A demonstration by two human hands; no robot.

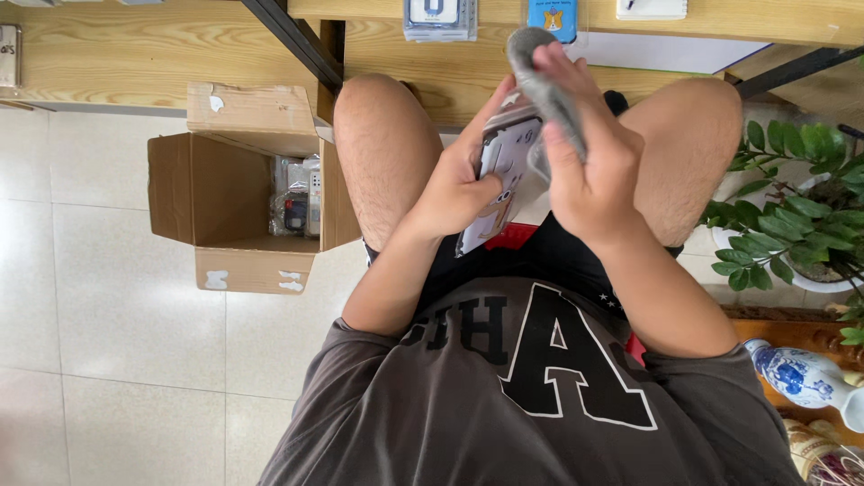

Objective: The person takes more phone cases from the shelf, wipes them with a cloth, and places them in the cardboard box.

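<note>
Left hand (454,193) grips a white phone case (504,166) over the lap, just right of an open cardboard box (193,193) on the floor that holds wrapped phone cases (299,198). Right hand (589,171), closed around a grey cloth (540,76), presses it against the case.

The phone case (498,175) sits in the left hand (454,193) above the lap, between the two knees, with the right hand (589,175) just to its right pressing a cloth (543,85) against it. An open cardboard box (236,184) stands on the floor (117,315) to the left of the left knee, with packaged items (297,198) inside it. A potted plant (792,207) stands to the right of the right knee, with a vase (805,378) nearer the person on that side, and a wooden shelf (135,54) runs beyond the knees
</note>
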